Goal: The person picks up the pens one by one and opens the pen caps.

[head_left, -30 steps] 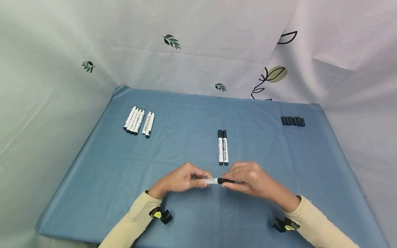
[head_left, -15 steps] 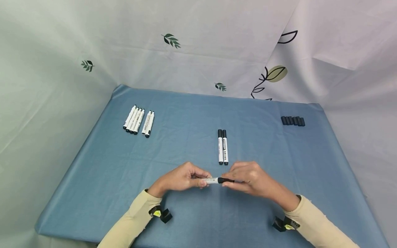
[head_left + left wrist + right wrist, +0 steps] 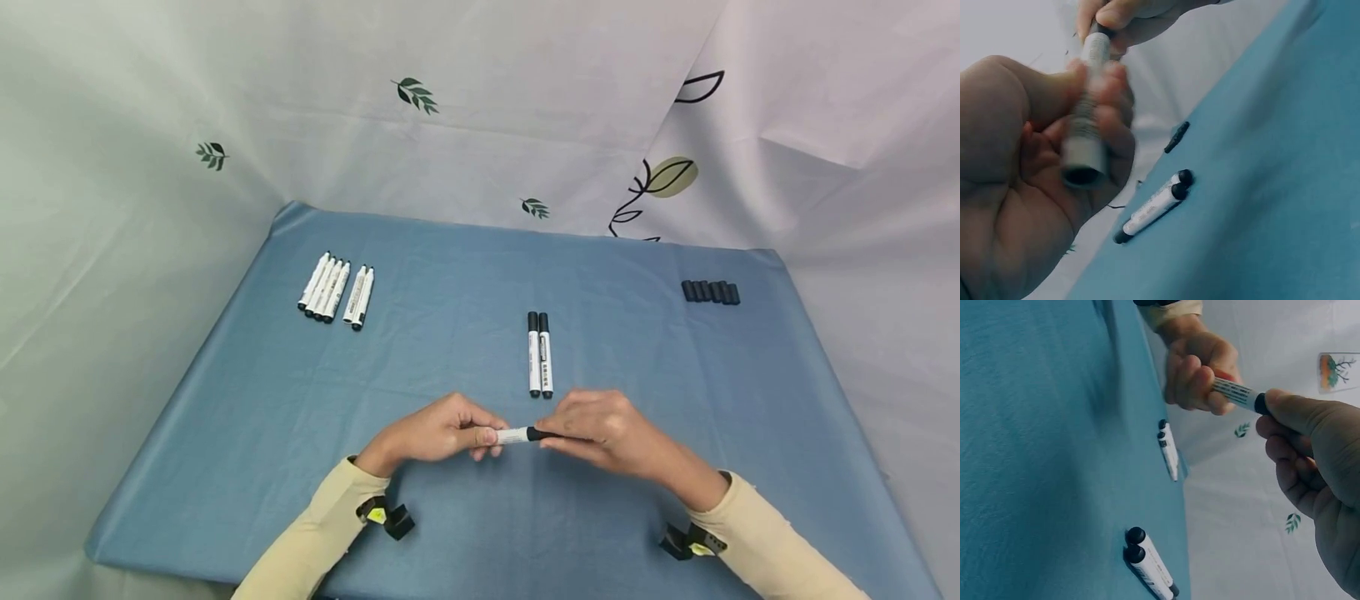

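Between my two hands, above the cloth, a whiteboard marker (image 3: pixel 513 436) lies roughly level. My left hand (image 3: pixel 444 429) grips its white barrel, thumb on the near side and fingers curled round it. At the other end my right hand (image 3: pixel 603 427) pinches the black cap (image 3: pixel 1262 404) between thumb and fingers; the cap sits against the barrel. In the left wrist view the barrel's tail end is blurred. Just beyond the hands, two capped markers (image 3: pixel 533 358) lie side by side, black caps pointing away.
A blue cloth (image 3: pixel 435 533) covers the table. At the back left lie several white markers without caps (image 3: pixel 326 287), in two clusters. Several loose black caps (image 3: pixel 709 292) stand in a row at the back right. White patterned fabric (image 3: pixel 480 108) hangs behind.
My left thumb and fingers have shifted on the barrel, and its print has turned partly out of sight. My right hand stays nearly in place on the cap. The lying markers have not moved.
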`<action>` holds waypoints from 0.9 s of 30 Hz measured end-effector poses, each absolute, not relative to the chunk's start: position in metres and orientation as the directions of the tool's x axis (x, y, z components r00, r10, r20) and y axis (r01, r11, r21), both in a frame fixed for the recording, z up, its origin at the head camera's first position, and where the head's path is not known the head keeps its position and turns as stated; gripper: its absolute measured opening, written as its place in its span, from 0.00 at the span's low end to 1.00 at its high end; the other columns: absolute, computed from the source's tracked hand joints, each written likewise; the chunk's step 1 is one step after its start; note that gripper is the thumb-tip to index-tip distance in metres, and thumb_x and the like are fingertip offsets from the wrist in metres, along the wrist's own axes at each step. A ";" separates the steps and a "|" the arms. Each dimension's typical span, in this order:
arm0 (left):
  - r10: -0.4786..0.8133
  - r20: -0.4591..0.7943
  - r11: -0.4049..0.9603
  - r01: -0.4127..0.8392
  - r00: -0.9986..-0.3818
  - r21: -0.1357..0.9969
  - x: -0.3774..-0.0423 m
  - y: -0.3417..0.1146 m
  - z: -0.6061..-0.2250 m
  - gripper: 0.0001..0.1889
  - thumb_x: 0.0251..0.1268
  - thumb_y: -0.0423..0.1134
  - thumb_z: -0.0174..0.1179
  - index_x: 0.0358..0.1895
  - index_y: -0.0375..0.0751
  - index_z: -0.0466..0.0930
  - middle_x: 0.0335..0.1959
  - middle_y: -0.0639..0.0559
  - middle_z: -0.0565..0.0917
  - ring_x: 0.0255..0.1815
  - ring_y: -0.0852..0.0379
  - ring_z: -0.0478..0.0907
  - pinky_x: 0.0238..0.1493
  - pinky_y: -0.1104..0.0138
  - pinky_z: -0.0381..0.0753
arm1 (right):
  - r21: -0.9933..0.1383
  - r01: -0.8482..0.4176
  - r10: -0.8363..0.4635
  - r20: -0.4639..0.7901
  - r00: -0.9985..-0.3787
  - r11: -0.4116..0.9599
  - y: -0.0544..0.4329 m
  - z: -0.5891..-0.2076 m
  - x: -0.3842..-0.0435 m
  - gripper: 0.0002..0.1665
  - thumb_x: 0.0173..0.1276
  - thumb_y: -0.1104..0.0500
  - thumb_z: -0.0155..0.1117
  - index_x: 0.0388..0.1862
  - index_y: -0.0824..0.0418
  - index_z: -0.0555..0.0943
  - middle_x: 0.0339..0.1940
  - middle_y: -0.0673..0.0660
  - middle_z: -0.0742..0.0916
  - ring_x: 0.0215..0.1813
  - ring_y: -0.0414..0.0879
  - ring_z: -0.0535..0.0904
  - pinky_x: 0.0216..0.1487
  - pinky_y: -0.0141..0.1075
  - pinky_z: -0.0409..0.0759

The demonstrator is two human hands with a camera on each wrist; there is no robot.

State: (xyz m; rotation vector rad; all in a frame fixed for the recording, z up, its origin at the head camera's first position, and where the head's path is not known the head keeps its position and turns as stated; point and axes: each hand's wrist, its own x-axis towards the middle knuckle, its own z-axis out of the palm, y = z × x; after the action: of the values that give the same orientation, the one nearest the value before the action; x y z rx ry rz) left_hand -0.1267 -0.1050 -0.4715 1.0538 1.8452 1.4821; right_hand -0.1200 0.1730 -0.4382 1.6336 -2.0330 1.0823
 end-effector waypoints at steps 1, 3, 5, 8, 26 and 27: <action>0.836 0.066 0.077 0.236 -0.545 0.969 -0.125 -0.106 -0.471 0.12 0.77 0.30 0.55 0.50 0.23 0.84 0.30 0.34 0.85 0.26 0.54 0.79 0.28 0.67 0.78 | -0.353 -0.934 -0.691 0.660 -0.294 0.061 0.173 -0.437 -0.120 0.12 0.75 0.56 0.66 0.41 0.63 0.90 0.34 0.52 0.91 0.34 0.40 0.86 0.39 0.23 0.82; 0.828 0.084 0.059 0.235 -0.554 0.970 -0.123 -0.107 -0.469 0.13 0.78 0.30 0.54 0.51 0.23 0.84 0.32 0.32 0.85 0.26 0.50 0.80 0.28 0.66 0.79 | -0.343 -0.937 -0.687 0.666 -0.290 0.063 0.174 -0.434 -0.119 0.11 0.75 0.56 0.67 0.41 0.63 0.90 0.34 0.53 0.92 0.35 0.41 0.86 0.39 0.23 0.82; 0.812 0.096 0.056 0.241 -0.575 0.969 -0.121 -0.108 -0.466 0.13 0.78 0.31 0.55 0.51 0.24 0.85 0.34 0.33 0.86 0.27 0.50 0.81 0.27 0.67 0.79 | -0.341 -0.937 -0.689 0.662 -0.296 0.075 0.174 -0.432 -0.119 0.11 0.74 0.56 0.67 0.41 0.62 0.91 0.34 0.52 0.91 0.35 0.40 0.86 0.39 0.23 0.82; 0.790 0.106 0.058 0.245 -0.604 0.968 -0.121 -0.108 -0.465 0.12 0.77 0.32 0.57 0.51 0.26 0.86 0.34 0.33 0.87 0.28 0.54 0.82 0.27 0.69 0.77 | -0.351 -0.930 -0.693 0.645 -0.322 0.105 0.174 -0.429 -0.118 0.10 0.74 0.55 0.68 0.41 0.61 0.91 0.34 0.51 0.91 0.35 0.39 0.86 0.37 0.22 0.81; 0.694 0.189 0.099 0.352 -0.695 0.931 -0.120 -0.104 -0.471 0.12 0.71 0.33 0.65 0.53 0.33 0.88 0.35 0.42 0.90 0.22 0.69 0.70 0.24 0.72 0.72 | -0.295 -0.943 -0.655 0.684 -0.321 0.154 0.176 -0.431 -0.121 0.11 0.75 0.54 0.66 0.42 0.60 0.91 0.34 0.49 0.91 0.34 0.37 0.85 0.35 0.23 0.81; 0.689 0.193 0.102 0.357 -0.699 0.929 -0.120 -0.104 -0.471 0.12 0.71 0.33 0.65 0.53 0.33 0.88 0.36 0.43 0.90 0.22 0.70 0.70 0.24 0.72 0.72 | -0.292 -0.943 -0.655 0.682 -0.324 0.162 0.176 -0.431 -0.121 0.12 0.75 0.54 0.66 0.42 0.60 0.91 0.33 0.49 0.91 0.33 0.37 0.85 0.35 0.23 0.81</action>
State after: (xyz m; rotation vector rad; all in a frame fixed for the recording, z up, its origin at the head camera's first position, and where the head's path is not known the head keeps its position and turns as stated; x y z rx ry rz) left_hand -0.1204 -0.1044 -0.4710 1.0340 2.0938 1.6284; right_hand -0.1208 0.1759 -0.4310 1.5170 -2.0469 0.9776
